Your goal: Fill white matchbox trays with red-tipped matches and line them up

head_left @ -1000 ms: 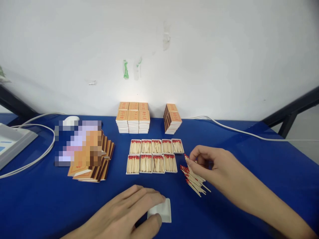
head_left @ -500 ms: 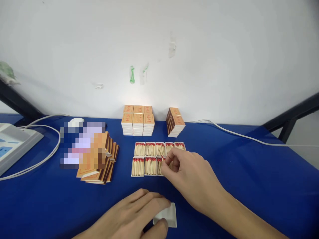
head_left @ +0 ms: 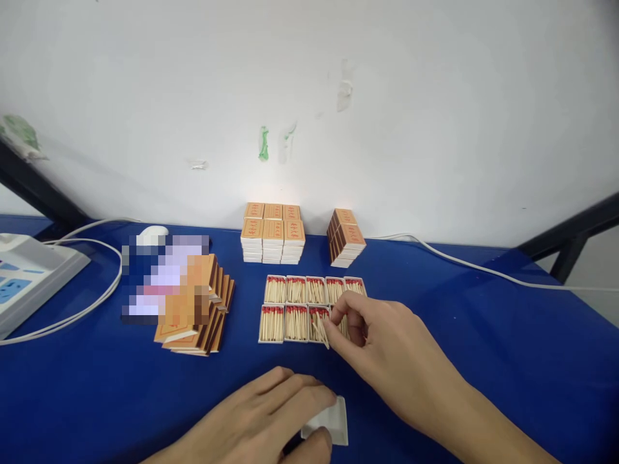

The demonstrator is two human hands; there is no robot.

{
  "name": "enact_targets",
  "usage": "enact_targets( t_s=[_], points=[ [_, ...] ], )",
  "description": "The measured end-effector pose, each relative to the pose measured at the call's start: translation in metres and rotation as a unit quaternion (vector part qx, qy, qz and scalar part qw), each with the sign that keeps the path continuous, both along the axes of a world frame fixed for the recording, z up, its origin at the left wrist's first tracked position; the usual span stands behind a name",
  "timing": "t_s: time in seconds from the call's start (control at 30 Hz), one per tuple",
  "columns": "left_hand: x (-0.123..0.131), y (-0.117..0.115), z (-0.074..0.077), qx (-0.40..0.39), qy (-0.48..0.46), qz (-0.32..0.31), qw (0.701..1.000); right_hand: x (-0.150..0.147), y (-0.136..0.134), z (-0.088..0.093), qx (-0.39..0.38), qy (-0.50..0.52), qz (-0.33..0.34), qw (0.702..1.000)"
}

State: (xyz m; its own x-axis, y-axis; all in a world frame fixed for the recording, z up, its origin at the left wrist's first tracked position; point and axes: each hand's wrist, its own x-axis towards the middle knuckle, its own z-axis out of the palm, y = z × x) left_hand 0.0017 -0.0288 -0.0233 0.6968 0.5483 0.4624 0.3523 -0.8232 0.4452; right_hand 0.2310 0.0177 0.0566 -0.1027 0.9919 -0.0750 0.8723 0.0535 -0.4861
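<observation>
Two rows of white trays (head_left: 272, 324) filled with red-tipped matches lie on the blue table. My right hand (head_left: 382, 348) is over the front row's right part, thumb and forefinger pinched on matches (head_left: 320, 327) at the third front tray; one match slants over that tray's front edge. How many matches the fingertips grip is hard to tell. Nearer to me, my left hand (head_left: 275, 419) holds a white tray (head_left: 338, 422) between thumb and fingers. No matches show in the visible part of this tray, and the fingers cover its left side.
Orange matchboxes stand in a block (head_left: 273, 241) and a smaller stack (head_left: 347, 238) by the wall. Leaning orange sleeves (head_left: 193, 322) are at left, beside a blurred phone-like object (head_left: 169, 270), a white mouse (head_left: 153, 235) and a power strip (head_left: 39, 277). A white cable (head_left: 464, 267) runs right.
My right fingertips have shifted slightly towards me at the third front tray, and a match now slants over its edge. My left hand still holds its tray. The whole view has shifted slightly.
</observation>
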Motion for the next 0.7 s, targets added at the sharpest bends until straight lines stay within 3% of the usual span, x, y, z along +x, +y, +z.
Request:
enact_targets(
  t_s=[0.07,0.23,0.4,0.7],
  points=[
    [0.000,0.000,0.000,-0.029,0.008,-0.002,1.000,0.002,-0.004,0.001,0.001,-0.011,0.018,1.000],
    [0.000,0.000,0.000,0.018,0.017,-0.002,1.000,0.005,-0.012,0.004,-0.013,-0.051,0.052,0.997],
    [-0.001,0.000,0.000,-0.014,0.030,0.002,0.999,0.000,-0.012,0.002,-0.034,-0.053,0.059,0.996],
    [-0.001,0.002,0.004,0.082,0.018,-0.001,0.997,-0.004,-0.013,-0.008,0.006,-0.017,0.055,0.998]
  ],
)
